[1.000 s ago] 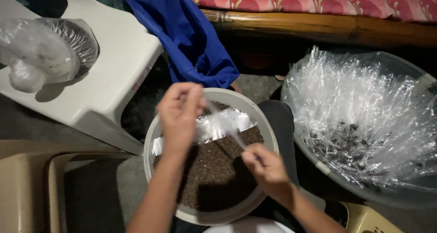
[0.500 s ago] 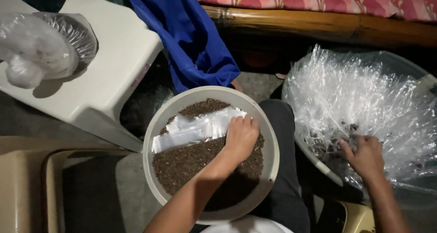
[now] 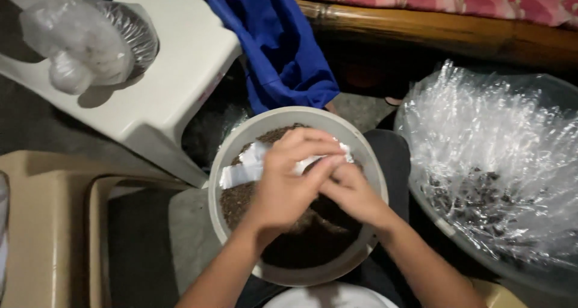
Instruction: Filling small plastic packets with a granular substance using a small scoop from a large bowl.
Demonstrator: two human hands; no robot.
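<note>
Clear plastic sleeves (image 3: 253,169) lie flat on dark soil in a grey round basin (image 3: 224,163) at frame centre. Over them, left hand (image 3: 283,190) and right hand (image 3: 352,194) meet, fingers pinched together on one sleeve (seemingly parting its mouth). Filling it with soil looks due next. At right, a tub of filled bags (image 3: 494,163).

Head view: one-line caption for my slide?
Both hands, left and right, meet over a round bowl of dark grains, touching small clear bags.
</note>
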